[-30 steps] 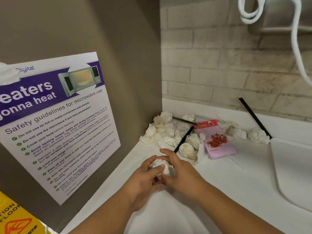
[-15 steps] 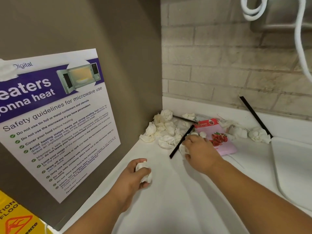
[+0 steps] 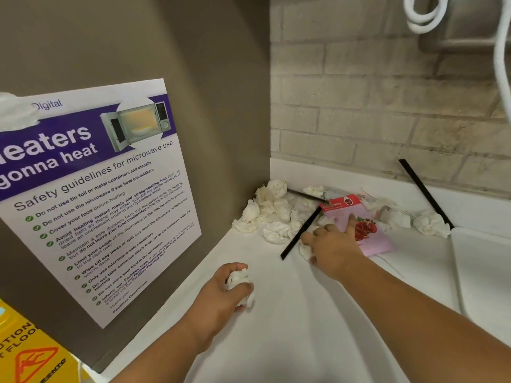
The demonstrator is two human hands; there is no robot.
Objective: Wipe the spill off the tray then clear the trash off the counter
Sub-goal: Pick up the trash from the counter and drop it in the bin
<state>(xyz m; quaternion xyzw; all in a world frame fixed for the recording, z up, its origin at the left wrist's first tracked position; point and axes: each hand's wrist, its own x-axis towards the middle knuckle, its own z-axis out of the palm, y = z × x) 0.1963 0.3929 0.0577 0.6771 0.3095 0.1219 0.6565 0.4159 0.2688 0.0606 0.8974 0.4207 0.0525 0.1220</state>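
Observation:
My left hand [image 3: 224,294] grips a crumpled white tissue ball [image 3: 240,283] just above the white counter [image 3: 290,327]. My right hand [image 3: 331,244] reaches toward the corner and curls around another crumpled tissue [image 3: 304,250], its index finger lying on a pink pomegranate packet [image 3: 370,236]. A black straw [image 3: 300,234] lies right beside that hand. A heap of crumpled tissues [image 3: 272,211] fills the corner. The white tray [image 3: 484,272] sits at the right edge, only partly in view.
A grey cabinet side with a microwave safety poster [image 3: 91,194] stands on the left. Two more tissue balls [image 3: 430,222] and a second black straw [image 3: 423,192] lie by the brick wall. A white cable [image 3: 500,51] hangs top right. A yellow caution sign [image 3: 27,355] shows bottom left.
Both hands held one tissue ball together; now my left hand keeps it alone and has drawn back, while my right hand has reached forward to a tissue beside the straw and packet.

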